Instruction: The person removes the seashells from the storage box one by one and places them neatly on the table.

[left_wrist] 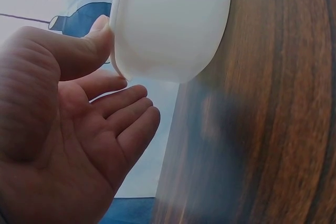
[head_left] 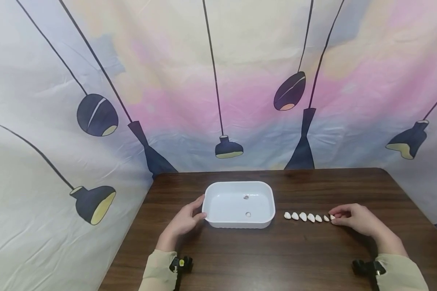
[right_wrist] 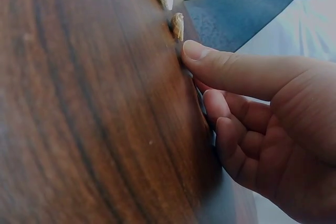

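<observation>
A white rectangular tray (head_left: pixel 240 224) stands on the table, left of a row of small white seashells (head_left: pixel 303 217). My left hand (head_left: pixel 183 220) is at the tray's left end, its thumb and index finger at the rim; in the left wrist view the other fingers (left_wrist: pixel 137 124) extend below it, off the tray. At the row's right end my right hand (head_left: pixel 358 218) pinches the last seashell (head_left: pixel 332 217) between thumb and fingers, low at the tabletop. In the right wrist view the thumb hides that shell, and a neighbouring shell (right_wrist: pixel 178 27) lies just beyond the thumb tip.
Two small shell-like pieces (head_left: pixel 248 214) lie inside the tray. The dark wooden table (head_left: pixel 276 258) has its far edge against a cloth backdrop (head_left: pixel 255 121) printed with hanging lamps. Black camera mounts (head_left: pixel 182 264) sit on both wrists.
</observation>
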Available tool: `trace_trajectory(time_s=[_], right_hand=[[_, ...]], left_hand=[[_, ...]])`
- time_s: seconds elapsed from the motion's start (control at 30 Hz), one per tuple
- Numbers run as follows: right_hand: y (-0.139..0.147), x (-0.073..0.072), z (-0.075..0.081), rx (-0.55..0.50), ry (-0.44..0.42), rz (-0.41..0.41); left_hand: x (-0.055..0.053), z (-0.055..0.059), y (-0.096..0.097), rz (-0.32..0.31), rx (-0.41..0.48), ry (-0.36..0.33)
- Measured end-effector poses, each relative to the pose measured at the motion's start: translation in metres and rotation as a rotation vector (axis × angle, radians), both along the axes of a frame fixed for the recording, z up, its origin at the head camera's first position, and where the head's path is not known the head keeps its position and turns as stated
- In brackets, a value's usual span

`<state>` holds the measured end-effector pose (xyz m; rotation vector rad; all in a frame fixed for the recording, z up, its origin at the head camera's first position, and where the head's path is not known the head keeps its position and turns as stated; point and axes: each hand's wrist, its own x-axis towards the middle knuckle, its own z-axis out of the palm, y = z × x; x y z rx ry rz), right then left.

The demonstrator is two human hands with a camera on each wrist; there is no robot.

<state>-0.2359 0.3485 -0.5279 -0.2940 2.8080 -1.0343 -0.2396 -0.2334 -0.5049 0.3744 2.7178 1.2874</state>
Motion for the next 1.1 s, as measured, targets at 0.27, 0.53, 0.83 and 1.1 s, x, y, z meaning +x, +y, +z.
trace_trajectory(time_s=[0.27, 0.53, 0.83, 1.1], right_hand=[[-0.002, 0.0, 0.001, 0.015, -0.014, -0.008], [0.002, -0.001, 0.0, 0.014, -0.002, 0.012], [-0.001, -0.002, 0.011, -0.005, -0.009, -0.024], [-0.07, -0.018, 0.038, -0.146, 0.227, 0.102]], left_hand=[[0.001, 0.0, -0.002, -0.003, -0.009, 0.001], [0.001, 0.0, -0.002, 0.004, -0.017, -0.004], [0.002, 0.0, -0.001, -0.009, -0.015, 0.003], [0.002, 0.001, -0.001, -0.006, -0.008, -0.002]])
